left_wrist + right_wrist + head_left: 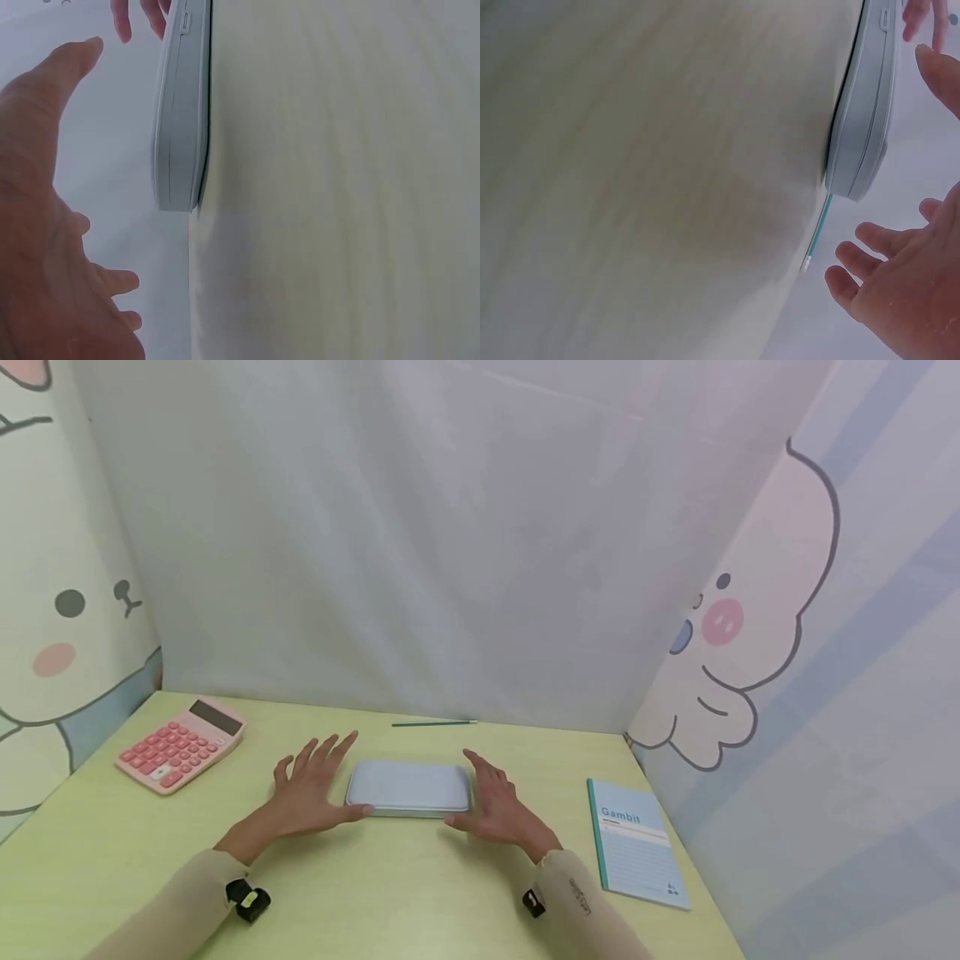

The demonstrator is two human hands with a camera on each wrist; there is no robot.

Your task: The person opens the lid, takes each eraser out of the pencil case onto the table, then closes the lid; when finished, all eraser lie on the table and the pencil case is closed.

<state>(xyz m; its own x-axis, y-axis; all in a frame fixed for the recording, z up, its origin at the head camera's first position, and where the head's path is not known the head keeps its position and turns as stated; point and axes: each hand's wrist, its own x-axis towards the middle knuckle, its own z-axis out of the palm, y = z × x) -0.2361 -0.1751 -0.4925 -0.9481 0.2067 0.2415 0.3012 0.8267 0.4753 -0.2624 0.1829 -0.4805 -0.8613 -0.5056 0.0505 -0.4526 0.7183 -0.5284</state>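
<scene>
A pale blue-grey rectangular case [408,787] with rounded corners lies flat on the table, long side toward me. On its front side, the left wrist view shows a small clasp or zip pull [185,22]. At the case's left end is my left hand [311,797], fingers spread and thumb reaching toward the front left corner. My right hand [498,810] is at the other end, its fingers extended and its thumb by the front right corner. Both wrist views show gaps between the hands and the case [862,120]; neither hand grips it.
Behind the case lies a thin green pencil [433,723] near the table's back edge. A pink calculator [183,745] rests at the back left, and a light blue "Gambit" notebook [637,852] lies at the right. Curtains [390,543] with cartoon figures at the sides surround the yellow-green table [390,893].
</scene>
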